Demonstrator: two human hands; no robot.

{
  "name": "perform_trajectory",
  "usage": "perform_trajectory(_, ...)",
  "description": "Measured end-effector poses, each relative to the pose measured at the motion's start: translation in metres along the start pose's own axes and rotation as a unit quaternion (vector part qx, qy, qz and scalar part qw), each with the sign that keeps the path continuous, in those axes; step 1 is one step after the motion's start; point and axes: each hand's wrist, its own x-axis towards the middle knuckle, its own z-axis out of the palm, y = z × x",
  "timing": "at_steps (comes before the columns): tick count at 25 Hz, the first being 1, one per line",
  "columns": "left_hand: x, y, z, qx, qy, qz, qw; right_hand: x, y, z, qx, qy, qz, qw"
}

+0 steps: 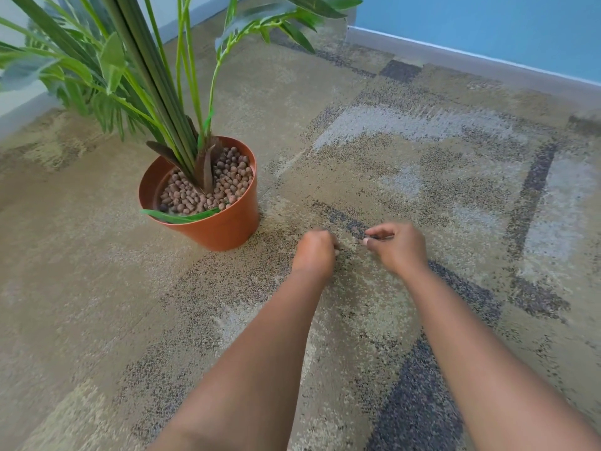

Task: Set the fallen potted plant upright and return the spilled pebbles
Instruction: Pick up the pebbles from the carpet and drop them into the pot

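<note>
From the head view, the terracotta plastic pot (208,203) stands upright on the patterned carpet (422,177), brown clay pebbles (208,185) filling it around the green plant (156,79). Right of it, the left hand (313,252) is curled into a closed grip; its contents are hidden. The right hand (395,244) pinches thumb and fingers together just above the carpet, on what I cannot tell.

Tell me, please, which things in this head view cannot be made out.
- Contents of the curled left hand: hidden by its own back.
- What the right hand pinches: motion blur; fingers cover it.
- Loose pebbles on the patterned carpet: too small against the speckle.
- Tall green plant in the orange plastic pot: top cut off by the upper edge.
</note>
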Motion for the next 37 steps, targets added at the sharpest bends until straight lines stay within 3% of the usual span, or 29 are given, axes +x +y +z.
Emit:
perform_trajectory(4,-0.007,0.004,-0.009,-0.076,0.036,-0.051,0.995,-0.007,0.0,-0.007,0.072,0.007,0.028,0.997)
perform_trajectory(7,-0.008,0.001,-0.05,-0.164,0.168,-0.094,0.968,-0.02,-0.016,0.008,0.088,0.007,-0.008,0.996)
perform_trajectory(10,-0.001,-0.008,-0.104,-0.141,0.29,-0.046,0.945,-0.032,-0.046,0.021,0.052,-0.009,-0.122,0.991)
perform_trajectory(14,0.001,-0.043,-0.16,-0.101,0.36,-0.027,0.927,-0.023,-0.051,-0.003,0.046,-0.095,-0.064,0.992)
perform_trajectory(16,-0.007,-0.067,-0.171,-0.079,0.352,-0.029,0.932,-0.02,-0.034,-0.025,-0.019,-0.159,-0.018,0.987)
perform_trajectory(18,-0.016,-0.089,-0.17,-0.041,0.322,-0.039,0.945,-0.017,-0.017,-0.045,-0.014,-0.178,0.018,0.984)
perform_trajectory(22,-0.014,-0.115,-0.168,-0.045,0.287,-0.097,0.952,-0.008,0.006,-0.075,0.101,-0.124,0.087,0.983)
perform_trajectory(25,-0.009,-0.119,-0.173,-0.072,0.28,-0.119,0.95,-0.008,0.003,-0.082,0.152,-0.114,0.09,0.978)
perform_trajectory(28,-0.013,-0.113,-0.178,-0.12,0.356,-0.128,0.918,-0.011,-0.028,-0.075,0.224,-0.112,0.052,0.967)
perform_trajectory(32,-0.018,-0.111,-0.184,-0.211,0.419,-0.179,0.865,-0.021,-0.109,-0.031,0.308,-0.104,-0.073,0.943)
perform_trajectory(35,-0.021,-0.113,-0.189,-0.25,0.423,-0.199,0.848,-0.032,-0.175,0.009,0.25,-0.095,-0.198,0.943)
perform_trajectory(37,-0.023,-0.113,-0.191,-0.26,0.427,-0.201,0.842,-0.037,-0.206,0.033,0.223,-0.047,-0.247,0.942)
